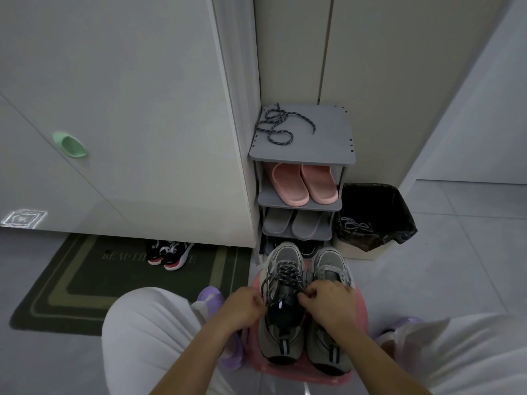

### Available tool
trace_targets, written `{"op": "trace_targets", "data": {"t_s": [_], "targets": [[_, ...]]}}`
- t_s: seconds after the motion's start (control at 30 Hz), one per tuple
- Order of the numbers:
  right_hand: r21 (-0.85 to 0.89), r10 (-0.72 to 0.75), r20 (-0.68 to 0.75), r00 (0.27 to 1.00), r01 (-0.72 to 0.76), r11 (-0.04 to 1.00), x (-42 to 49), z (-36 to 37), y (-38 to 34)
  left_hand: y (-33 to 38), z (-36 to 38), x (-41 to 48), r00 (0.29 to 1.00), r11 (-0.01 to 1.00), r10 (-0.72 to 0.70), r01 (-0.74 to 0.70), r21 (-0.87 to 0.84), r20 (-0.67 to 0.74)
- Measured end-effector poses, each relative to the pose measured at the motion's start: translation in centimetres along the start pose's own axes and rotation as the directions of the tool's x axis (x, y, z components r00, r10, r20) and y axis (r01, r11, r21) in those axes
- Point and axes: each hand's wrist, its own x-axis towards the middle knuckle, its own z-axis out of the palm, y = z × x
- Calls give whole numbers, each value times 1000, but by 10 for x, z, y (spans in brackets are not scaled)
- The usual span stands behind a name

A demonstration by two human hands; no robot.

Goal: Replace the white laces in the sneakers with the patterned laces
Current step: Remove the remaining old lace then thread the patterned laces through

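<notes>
At 6 o'clock, one end of the patterned lace (285, 276) in the left sneaker (281, 326) is pinched by the left hand (244, 306), the other end by the right hand (330, 305). The right sneaker (328, 263) is set just beside it on a pink stool (288, 373). Toward 1 o'clock, a spare lace (281, 125) is laid on a grey shoe rack (328, 143).

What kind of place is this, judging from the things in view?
Probably the entrance hall of a home: a shoe rack holding slippers stands in the corner, a doormat lies on the floor, and a bin sits beside the rack.
</notes>
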Motion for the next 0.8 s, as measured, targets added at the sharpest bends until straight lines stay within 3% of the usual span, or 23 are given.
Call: {"op": "trace_targets", "data": {"t_s": [0.17,0.27,0.47,0.53,0.67,0.73,0.8], "targets": [[77,2,50,999,-5,997,1,-14,-2,0,-2,13,985,993,-45,27,-112,-166],[135,7,48,999,-13,991,4,-21,-5,2,2,21,982,990,-35,9,-138,-187],[209,-116,13,993,111,972,14,-14,-23,7,-2,28,959,976,-19,-43,-213,-283],[193,-170,43,984,159,968,17,-11,-30,10,-10,28,965,921,-20,-83,-381,-261],[130,-277,114,954,262,956,28,-11,-46,13,-24,19,998,697,-26,-28,-716,-63],[97,-281,152,948,269,958,32,-13,-51,10,-24,15,1000,619,-15,-1,-785,-12],[100,-256,127,958,245,964,37,-16,-52,5,-22,14,999,618,-31,9,-786,-13]]}}
